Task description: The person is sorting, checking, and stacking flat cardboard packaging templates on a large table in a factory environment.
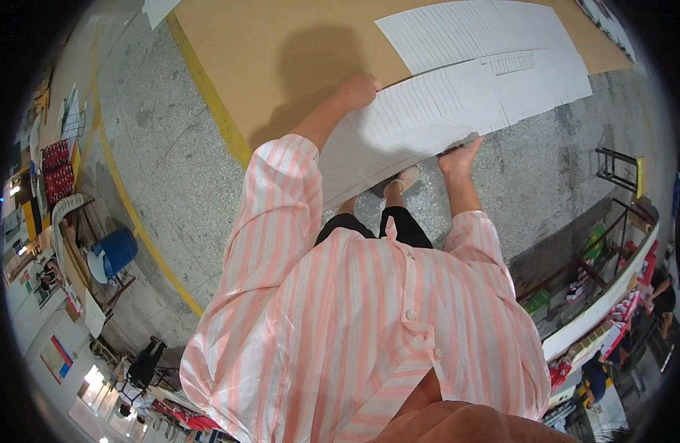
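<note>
The person's left hand (357,91) gripped the far edge of a large white die-cut paperboard sheet (458,111), its fingers curled over that edge, while the right hand (458,156) clasped the near edge with fingers tucked under it. The sheet was tilted, lifted on its near side, above a broad brown cardboard panel (281,52) lying on the speckled grey concrete floor (170,170). A second white sheet (465,29) lay just beyond, partly overlapped. A yellow painted line (207,96) ran beside the panel.

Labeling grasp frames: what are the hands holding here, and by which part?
Both hands hold a large white die-cut cardboard sheet. The left hand grips its left edge, and the right hand grips its near edge.
</note>
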### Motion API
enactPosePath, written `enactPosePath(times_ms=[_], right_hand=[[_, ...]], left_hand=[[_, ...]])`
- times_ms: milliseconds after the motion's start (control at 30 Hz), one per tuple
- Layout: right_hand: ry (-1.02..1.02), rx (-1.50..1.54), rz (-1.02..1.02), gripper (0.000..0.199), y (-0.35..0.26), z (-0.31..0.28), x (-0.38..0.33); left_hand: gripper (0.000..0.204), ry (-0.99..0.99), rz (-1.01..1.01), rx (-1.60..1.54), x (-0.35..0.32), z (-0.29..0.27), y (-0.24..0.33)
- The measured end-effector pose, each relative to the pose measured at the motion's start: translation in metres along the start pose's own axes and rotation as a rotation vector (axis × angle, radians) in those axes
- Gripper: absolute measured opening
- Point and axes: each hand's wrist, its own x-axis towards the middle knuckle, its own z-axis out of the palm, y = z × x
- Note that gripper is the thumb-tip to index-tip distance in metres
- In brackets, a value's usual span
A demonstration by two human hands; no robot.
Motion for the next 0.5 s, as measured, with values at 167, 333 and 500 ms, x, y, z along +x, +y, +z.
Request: enactPosePath(times_ms=[167,333,500], right_hand=[[0.031,-0.002,-0.075,0.082,0.013,-0.010,0.013],[0.175,-0.076,0.037,0.087,0.010,0.004,0.001],[0.084,-0.102,0.004,0.086,0.008,-0.007,0.009]], left_hand=[[0.029,-0.002,0.100,0.058,-0.002,0.011,0.007],[0.030,0.134,0.123,-0.074,-0.016,0.017,-0.001],[0.023,0.174,0.142,-0.129,-0.016,0.013,-0.006]])
